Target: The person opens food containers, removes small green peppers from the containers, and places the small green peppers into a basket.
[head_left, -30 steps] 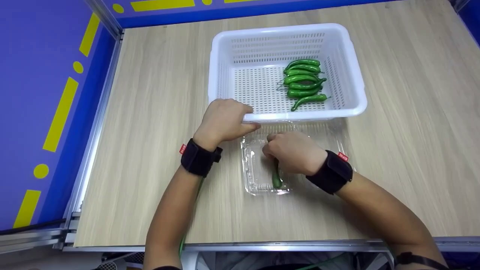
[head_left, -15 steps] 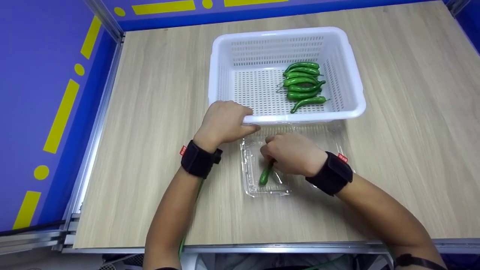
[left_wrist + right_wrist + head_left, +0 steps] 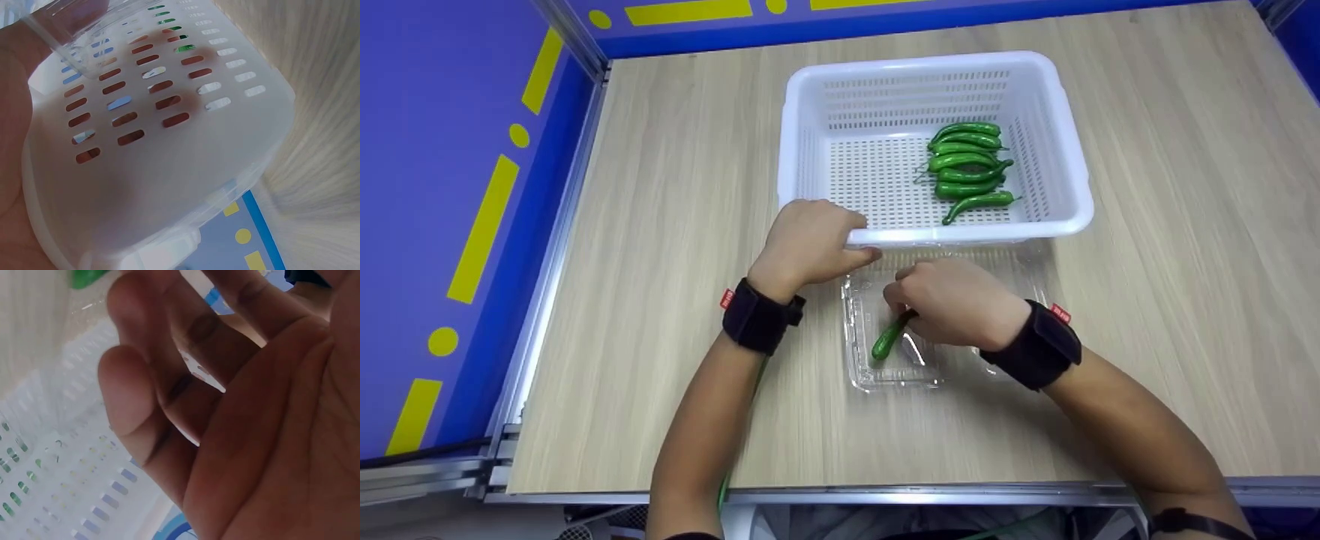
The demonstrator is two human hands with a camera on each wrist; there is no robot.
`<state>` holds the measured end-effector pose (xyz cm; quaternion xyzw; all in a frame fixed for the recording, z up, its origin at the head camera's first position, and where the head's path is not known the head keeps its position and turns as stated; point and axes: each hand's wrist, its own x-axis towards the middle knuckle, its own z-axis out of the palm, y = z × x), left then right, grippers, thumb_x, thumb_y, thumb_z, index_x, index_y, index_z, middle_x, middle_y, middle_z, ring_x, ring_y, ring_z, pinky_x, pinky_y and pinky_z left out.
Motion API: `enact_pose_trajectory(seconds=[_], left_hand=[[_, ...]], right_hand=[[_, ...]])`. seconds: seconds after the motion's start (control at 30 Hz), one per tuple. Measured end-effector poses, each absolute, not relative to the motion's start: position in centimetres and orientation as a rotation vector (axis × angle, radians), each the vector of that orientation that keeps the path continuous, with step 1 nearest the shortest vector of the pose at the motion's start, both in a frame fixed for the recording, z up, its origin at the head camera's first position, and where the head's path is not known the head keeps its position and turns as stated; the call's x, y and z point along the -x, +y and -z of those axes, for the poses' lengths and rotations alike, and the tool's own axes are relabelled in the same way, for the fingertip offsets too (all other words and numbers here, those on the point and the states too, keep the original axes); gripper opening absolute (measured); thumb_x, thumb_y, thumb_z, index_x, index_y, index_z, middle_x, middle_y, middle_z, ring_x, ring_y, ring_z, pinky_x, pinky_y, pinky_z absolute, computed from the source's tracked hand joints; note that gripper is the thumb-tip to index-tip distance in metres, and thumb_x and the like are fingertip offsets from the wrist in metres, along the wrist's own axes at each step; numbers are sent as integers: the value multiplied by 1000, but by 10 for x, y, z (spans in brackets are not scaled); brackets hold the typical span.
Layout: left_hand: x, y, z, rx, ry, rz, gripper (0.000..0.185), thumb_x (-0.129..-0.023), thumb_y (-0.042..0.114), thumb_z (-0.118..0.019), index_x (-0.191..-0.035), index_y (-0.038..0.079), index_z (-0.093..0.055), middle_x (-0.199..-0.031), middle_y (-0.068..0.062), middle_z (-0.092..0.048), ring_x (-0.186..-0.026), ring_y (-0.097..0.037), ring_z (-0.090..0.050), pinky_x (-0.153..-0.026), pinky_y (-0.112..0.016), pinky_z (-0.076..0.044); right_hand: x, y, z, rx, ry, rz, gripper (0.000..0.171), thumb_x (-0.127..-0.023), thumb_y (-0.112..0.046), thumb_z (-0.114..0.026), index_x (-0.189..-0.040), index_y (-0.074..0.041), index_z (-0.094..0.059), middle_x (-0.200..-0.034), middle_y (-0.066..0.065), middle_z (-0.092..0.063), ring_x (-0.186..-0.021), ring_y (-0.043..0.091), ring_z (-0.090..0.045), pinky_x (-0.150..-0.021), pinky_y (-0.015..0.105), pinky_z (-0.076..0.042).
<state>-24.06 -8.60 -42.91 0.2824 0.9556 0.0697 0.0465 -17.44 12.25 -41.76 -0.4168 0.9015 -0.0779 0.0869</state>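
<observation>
My left hand (image 3: pixel 810 240) grips the near left rim of a white perforated basket (image 3: pixel 997 232), fingers over the inside and thumb on the near side. The left wrist view shows the basket's slotted wall (image 3: pixel 197 152) beside the palm, with the fingers showing dark through it. Over a clear plastic box (image 3: pixel 855 367), my right hand (image 3: pixel 956 304) pinches one end of a green chili pepper (image 3: pixel 889 339). The pepper's free end points toward the near left, inside the box. In the right wrist view only a green tip (image 3: pixel 87 275) shows past the curled fingers.
Several green chili peppers (image 3: pixel 967 160) lie side by side at the basket's right, one slightly apart from the row. The box's clear open half (image 3: pixel 1031 262) extends right, beneath the right hand. A metal edge (image 3: pixel 930 495) borders the wooden table; blue-purple panels (image 3: pixel 427 187) stand left and behind.
The pepper's free end has swung left and slightly away from the table's near edge. My right hand has shifted a little, still pinching it. The left hand stays on the rim.
</observation>
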Motion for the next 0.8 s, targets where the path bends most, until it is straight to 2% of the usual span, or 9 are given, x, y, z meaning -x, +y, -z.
enact_pose_trajectory(seconds=[0.47, 0.8], left_hand=[[242, -86, 430, -876, 2919, -218, 39, -91, 57, -61, -79, 20, -60, -69, 4, -59, -64, -19, -55, -60, -42, -47], [241, -86, 429, -879, 2923, -229, 37, -90, 54, -62, -75, 21, -56, -68, 5, -56, -63, -19, -54, -59, -42, -46]], right_hand=[[177, 134, 399, 1307, 2738, 368, 12, -77, -11, -74, -81, -16, -63, -73, -3, -62, -64, 17, -58, -58, 38, -47], [183, 142, 387, 1352, 2797, 460, 9, -82, -13, -72, -83, -15, -62, -75, -4, -59, -66, 16, -54, -63, 36, -46]])
